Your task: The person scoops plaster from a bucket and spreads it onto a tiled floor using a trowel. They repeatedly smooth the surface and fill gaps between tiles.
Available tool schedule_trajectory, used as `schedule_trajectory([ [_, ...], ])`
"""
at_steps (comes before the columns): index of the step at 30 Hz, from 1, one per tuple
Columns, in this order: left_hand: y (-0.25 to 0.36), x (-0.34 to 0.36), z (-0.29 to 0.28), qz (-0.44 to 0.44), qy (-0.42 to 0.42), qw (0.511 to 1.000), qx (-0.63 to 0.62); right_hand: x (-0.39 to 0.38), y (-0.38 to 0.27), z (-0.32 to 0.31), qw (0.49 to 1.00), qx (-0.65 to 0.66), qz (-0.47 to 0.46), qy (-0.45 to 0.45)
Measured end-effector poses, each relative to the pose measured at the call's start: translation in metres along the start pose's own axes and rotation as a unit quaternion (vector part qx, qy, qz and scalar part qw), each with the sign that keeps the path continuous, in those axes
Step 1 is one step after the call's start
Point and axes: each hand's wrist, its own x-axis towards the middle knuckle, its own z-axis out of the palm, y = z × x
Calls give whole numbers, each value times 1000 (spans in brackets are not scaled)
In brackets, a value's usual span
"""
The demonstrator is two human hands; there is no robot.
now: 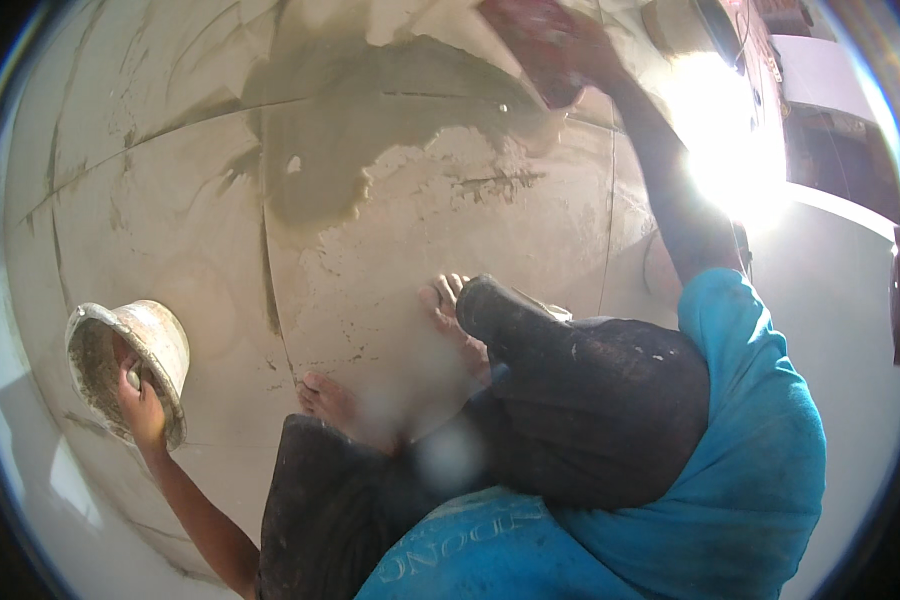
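My left hand (pixel 143 402) reaches into the mouth of a mortar-stained bucket (pixel 165 335) tilted on its side toward me. Its fingers are closed around something with a pale rounded end, mostly hidden by hand and bucket. Far ahead, my outstretched right hand (pixel 598 62) grips a flat reddish piece (pixel 530 40), smeared by motion, low over the tiles. Near it, a wet grey patch of slurry (pixel 315 150) spreads over the large beige floor tiles (pixel 400 300), crossing their joints.
My bare feet (pixel 345 405) and bent knees are close in front. A second bucket-like container (pixel 685 28) stands at the far right, beside strong sunlight glare. White wall surfaces curve along the left and right (pixel 840 330).
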Motion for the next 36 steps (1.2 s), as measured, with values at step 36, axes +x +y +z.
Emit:
schedule_trajectory([
  [36, 6, -1, 3, -47, 8, 999, 11, -53, 92, 17, 951, 179, 241, 81],
])
